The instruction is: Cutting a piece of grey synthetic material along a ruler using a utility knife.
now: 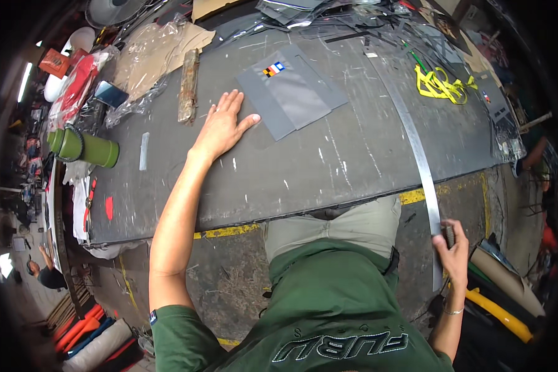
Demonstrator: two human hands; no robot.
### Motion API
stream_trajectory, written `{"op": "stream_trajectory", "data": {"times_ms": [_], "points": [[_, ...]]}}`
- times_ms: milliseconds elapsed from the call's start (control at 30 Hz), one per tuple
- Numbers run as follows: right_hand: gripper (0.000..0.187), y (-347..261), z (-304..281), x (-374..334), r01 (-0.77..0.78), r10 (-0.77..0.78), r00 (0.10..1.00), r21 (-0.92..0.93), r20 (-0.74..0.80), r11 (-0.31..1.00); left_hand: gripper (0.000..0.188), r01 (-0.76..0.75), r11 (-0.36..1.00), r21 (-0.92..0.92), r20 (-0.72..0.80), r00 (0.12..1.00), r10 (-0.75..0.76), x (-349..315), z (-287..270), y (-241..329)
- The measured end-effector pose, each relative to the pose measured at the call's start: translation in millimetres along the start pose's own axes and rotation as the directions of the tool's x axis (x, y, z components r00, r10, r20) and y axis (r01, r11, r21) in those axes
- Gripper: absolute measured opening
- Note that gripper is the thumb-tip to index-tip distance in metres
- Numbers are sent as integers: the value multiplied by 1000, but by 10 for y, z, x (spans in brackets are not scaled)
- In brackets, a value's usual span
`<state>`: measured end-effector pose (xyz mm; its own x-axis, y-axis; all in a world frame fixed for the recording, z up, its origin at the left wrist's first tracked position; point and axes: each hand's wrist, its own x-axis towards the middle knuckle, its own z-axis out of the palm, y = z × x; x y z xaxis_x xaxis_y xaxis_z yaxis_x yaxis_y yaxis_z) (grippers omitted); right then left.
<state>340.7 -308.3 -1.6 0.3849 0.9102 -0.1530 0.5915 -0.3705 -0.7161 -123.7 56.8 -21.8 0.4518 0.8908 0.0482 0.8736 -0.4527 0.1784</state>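
Observation:
My left hand point(220, 129) lies flat on the dark worktable point(260, 180), fingers stretched out and holding nothing. Just right of its fingertips is a stack of grey sheet pieces point(297, 99) with a small multicoloured patch point(273, 69) on top. Off the table's near edge, my right hand point(454, 254) grips a long metal ruler point(420, 158) close to its near end. The ruler's far part rests across the right side of the table. A short dark ribbed cylinder point(449, 234) is also in my right fingers; its kind I cannot make out.
A worn wooden bar point(189, 87) lies beyond my left hand. Farther left are a green bottle point(84, 147), a phone point(111, 94) and crumpled plastic point(146, 56). Yellow strap point(440, 85) and dark scraps point(304, 12) lie at the far side. Rolls of material point(508, 282) stand at lower right.

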Motion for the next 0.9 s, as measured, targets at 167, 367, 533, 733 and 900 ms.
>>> {"op": "stream_trajectory", "data": {"times_ms": [167, 367, 533, 733, 900], "points": [[79, -173, 133, -100, 73, -68, 996, -91, 57, 993, 81, 27, 1000, 9, 53, 998, -28, -214, -63, 150], [34, 282, 263, -317, 34, -52, 991, -143, -124, 989, 86, 24, 969, -245, 103, 995, 1, -313, -202, 343], [29, 527, 406, -318, 128, -159, 969, -165, -190, 978, 106, -17, 998, -54, 96, 995, 22, -281, -193, 179], [30, 236, 454, -298, 126, -130, 976, -35, -176, 991, 112, -95, 995, 7, 89, 992, 94, -294, -102, 541], [34, -146, 686, -152, 175, -166, 984, 162, -67, 971, 116, -188, 982, 14, 39, 982, 187, -224, 75, 1008]]}}
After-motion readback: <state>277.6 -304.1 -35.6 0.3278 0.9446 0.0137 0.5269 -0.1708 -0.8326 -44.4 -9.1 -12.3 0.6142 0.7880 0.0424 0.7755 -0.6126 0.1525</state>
